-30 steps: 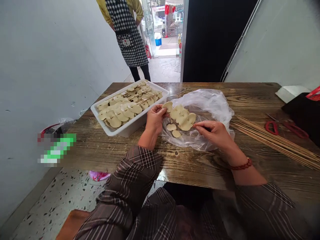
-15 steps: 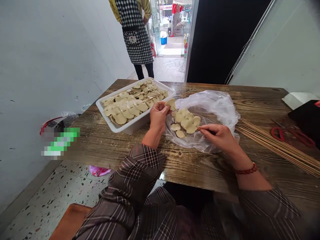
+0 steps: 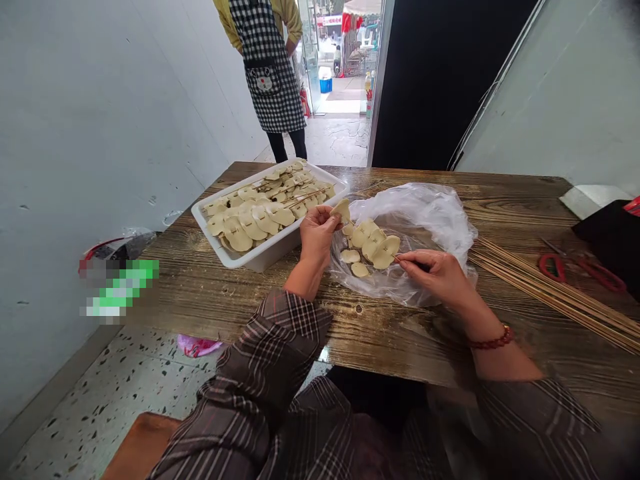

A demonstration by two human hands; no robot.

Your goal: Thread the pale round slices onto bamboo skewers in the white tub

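Observation:
My right hand (image 3: 434,272) pinches a thin skewer (image 3: 397,259) near its right end. Several pale, round slices (image 3: 373,241) are threaded along it in an overlapping row. At the skewer's other end, my left hand (image 3: 319,230) is closed on one more pale slice (image 3: 341,209); whether the tip has gone through that slice I cannot tell. Under the skewer lies a clear plastic bag (image 3: 435,213) with a few loose slices (image 3: 360,269) on it. Left of my left hand stands a white tub (image 3: 270,257) filled with skewered slices (image 3: 253,220).
A bundle of bare skewers (image 3: 555,290) lies at the right, with red-handled scissors (image 3: 553,267) behind it. All this is on a dark wooden table (image 3: 210,300). Beyond its far edge stands a person in a checked apron (image 3: 267,73), near a doorway (image 3: 345,100).
The view has shifted slightly. Both hands keep almost the same place and grip, and the slice in my left hand has tilted a little.

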